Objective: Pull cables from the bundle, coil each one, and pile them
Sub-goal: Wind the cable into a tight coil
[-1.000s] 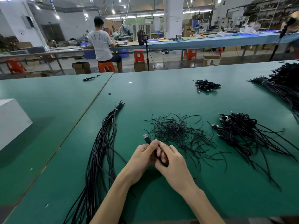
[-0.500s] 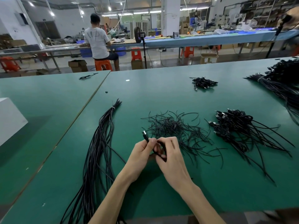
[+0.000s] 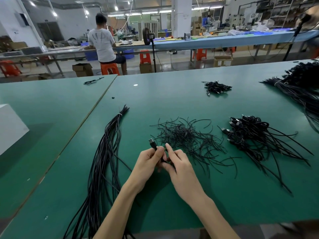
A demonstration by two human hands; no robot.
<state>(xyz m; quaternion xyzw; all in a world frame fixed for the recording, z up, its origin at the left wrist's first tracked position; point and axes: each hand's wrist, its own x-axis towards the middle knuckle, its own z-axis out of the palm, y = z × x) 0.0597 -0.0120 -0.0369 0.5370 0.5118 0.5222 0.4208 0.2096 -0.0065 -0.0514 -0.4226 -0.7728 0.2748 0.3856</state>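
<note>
Nothing here can be read: the grey print on the back of the seated person's [image 3: 103, 44] white shirt is too blurred, and the cardboard boxes [image 3: 222, 61] on the floor show only a faint label.

The desk [image 3: 172, 100] is covered in green matting, with a seam running from the lower left up to its far edge. Beyond it lie a workshop floor, orange stools [image 3: 110, 69], a fan on a stand [image 3: 147, 36] and a long blue bench [image 3: 215, 42] under strip lights.

The bundle [image 3: 107, 152] of long black cables lies at lower left, tied with a white band near its far tip. A loose heap of short black ties [image 3: 183, 135] sits at centre, and the pile of coiled cables [image 3: 248, 131] is at right.

At lower centre both hands hold 1 cable [image 3: 152, 143]. The left hand [image 3: 148, 163] has its fingers curled round it, the thumb clamped just below the upright plug. The right hand [image 3: 181, 169] pinches the cable's dark loops between its thumb and lower fingers.

Compared with 0.5 s ago, the right index finger has lifted straight, while the plug and both hands stay in much the same place.
</note>
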